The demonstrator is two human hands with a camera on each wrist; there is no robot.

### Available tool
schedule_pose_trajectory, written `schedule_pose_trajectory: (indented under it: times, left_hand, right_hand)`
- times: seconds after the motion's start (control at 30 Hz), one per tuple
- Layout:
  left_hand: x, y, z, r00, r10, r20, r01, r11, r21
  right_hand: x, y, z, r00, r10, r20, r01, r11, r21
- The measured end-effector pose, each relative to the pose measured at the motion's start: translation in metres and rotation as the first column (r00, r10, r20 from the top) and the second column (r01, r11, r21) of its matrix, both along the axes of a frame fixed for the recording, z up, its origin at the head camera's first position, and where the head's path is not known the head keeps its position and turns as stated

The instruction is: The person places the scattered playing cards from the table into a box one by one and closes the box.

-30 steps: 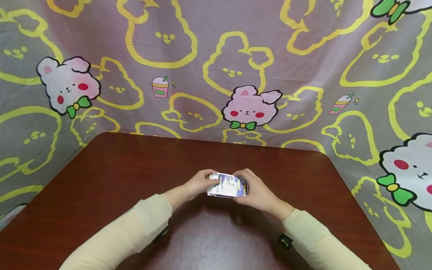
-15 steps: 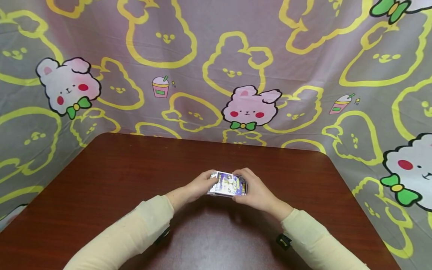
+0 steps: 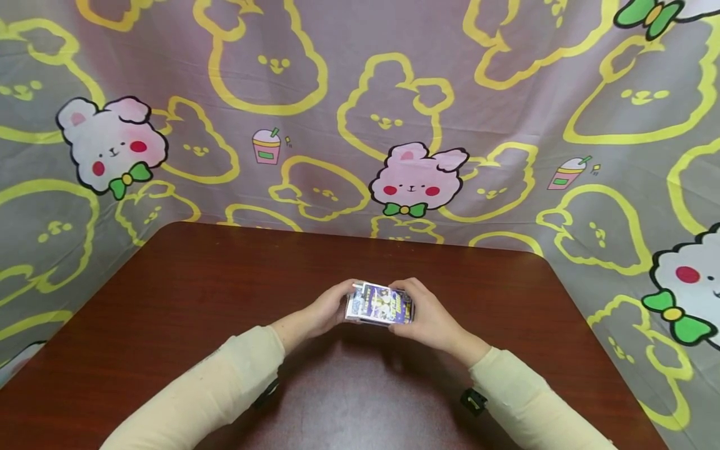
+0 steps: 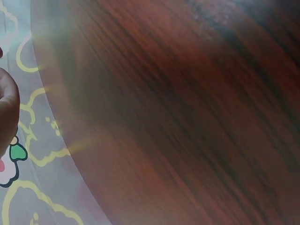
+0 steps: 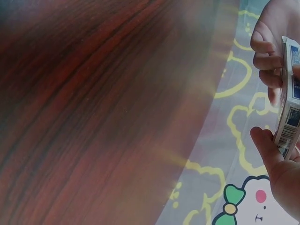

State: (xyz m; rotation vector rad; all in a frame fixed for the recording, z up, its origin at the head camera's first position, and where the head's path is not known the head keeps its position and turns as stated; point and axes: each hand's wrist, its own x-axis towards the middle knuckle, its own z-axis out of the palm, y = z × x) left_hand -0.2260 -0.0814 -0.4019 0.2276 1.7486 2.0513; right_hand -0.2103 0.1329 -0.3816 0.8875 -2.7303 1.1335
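Note:
A small printed box [image 3: 381,304] with white, blue and purple artwork is held above the table in the head view. My left hand [image 3: 327,309] grips its left end, and my right hand [image 3: 430,314] grips its right end with thumb and fingers on opposite edges. In the right wrist view, the box [image 5: 289,119] shows a barcode on its narrow side. There the right hand [image 5: 286,180] is below it and the left hand [image 5: 268,51] reaches it from above. Only a sliver of the left hand [image 4: 7,105] enters the left wrist view.
The dark reddish-brown wooden table [image 3: 253,269] spreads under both arms, with a glossy reflection near the front. A grey cloth [image 3: 315,75] with yellow outlines and rabbit faces hangs around its back and sides. Small dark devices [image 3: 474,401] sit under the cream sleeves.
My left thumb has slid off the box's printed face to its left edge, uncovering more of the print. The glare on the face has faded as the box tilted slightly. The right hand keeps its grip.

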Motion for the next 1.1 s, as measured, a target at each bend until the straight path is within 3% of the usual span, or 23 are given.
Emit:
schedule_pose_trajectory:
  times: [0.17,0.3,0.43,0.67,0.87,1.1]
  left_hand:
    - [-0.001,-0.002,-0.001,0.998,-0.03,-0.055,0.029,0.999,-0.032]
    - [0.0,-0.003,-0.002,0.997,-0.055,-0.06,0.053,0.998,-0.036]
    - [0.002,-0.004,-0.001,0.997,-0.064,-0.033,0.066,0.997,0.051]
    - [0.007,-0.005,0.0,0.995,-0.104,-0.011,0.104,0.97,0.218]
    - [0.013,-0.001,0.0,0.989,-0.144,0.019,0.134,0.955,0.266]
    - [0.016,0.011,0.002,0.993,-0.113,0.02,0.103,0.954,0.283]
  right_hand:
    - [0.0,0.0,0.001,1.0,0.007,0.003,-0.007,1.0,0.0]
    - [0.0,0.0,0.0,1.0,0.006,0.009,-0.006,1.0,-0.007]
    - [0.0,0.0,-0.001,1.0,-0.018,0.004,0.018,0.999,-0.027]
    - [0.0,-0.001,-0.002,0.993,-0.113,-0.017,0.113,0.993,-0.041]
    - [-0.003,-0.003,-0.002,0.984,-0.178,0.011,0.178,0.981,-0.078]
    - [-0.005,-0.007,-0.002,0.983,-0.172,0.062,0.179,0.976,-0.122]
